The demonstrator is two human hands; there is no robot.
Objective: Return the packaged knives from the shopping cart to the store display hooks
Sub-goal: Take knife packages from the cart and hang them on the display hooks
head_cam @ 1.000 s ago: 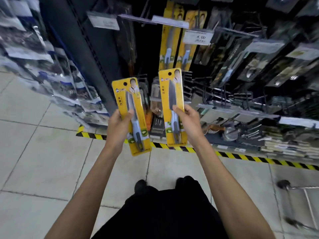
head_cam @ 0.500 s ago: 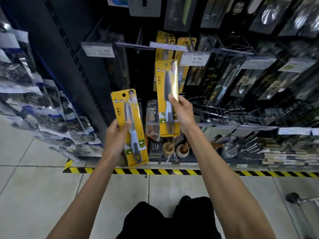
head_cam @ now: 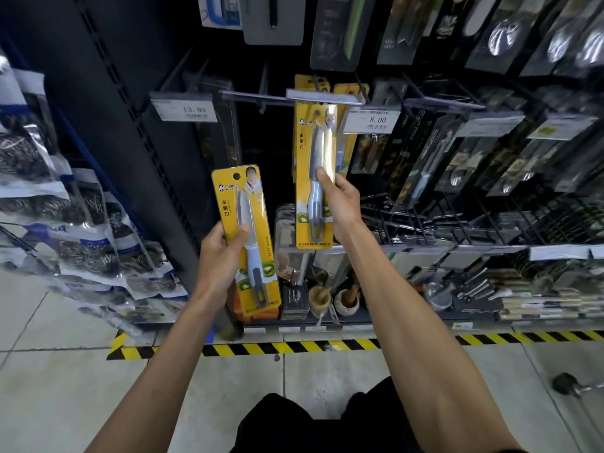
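The head camera gives the only view, looking down both forearms at a wall of kitchen tools.

The right hand (head_cam: 340, 204) holds the raised knife pack (head_cam: 309, 158), a yellow card, upright against the display. Its thumb lies across the front of the pack near the top of the knife handle, and the other fingers are curled behind, so the card is clamped between them. The top of this pack sits right at the hook (head_cam: 322, 97), just under the grey strip at the hook's end. The hanging packs (head_cam: 351, 93) of the same yellow kind show behind it, and the price label (head_cam: 376, 120) reading 8.00 is just to its right. The strip overlaps the card's top edge, so I cannot tell whether the hole is threaded onto the hook or only lined up with it.

The left hand (head_cam: 219, 253) grips the lower knife pack (head_cam: 258, 207), thumb pressed on the front over the blade and fingers wrapped round the back. That pack is held lower and to the left, well apart from any hook.

A cart wheel (head_cam: 563, 385) shows at the lower right edge. The basket itself is out of view, so any packs left there cannot be counted.

As I judge it, one pack is at the point of being hung and the second waits its turn. At least those two remain to be finished.
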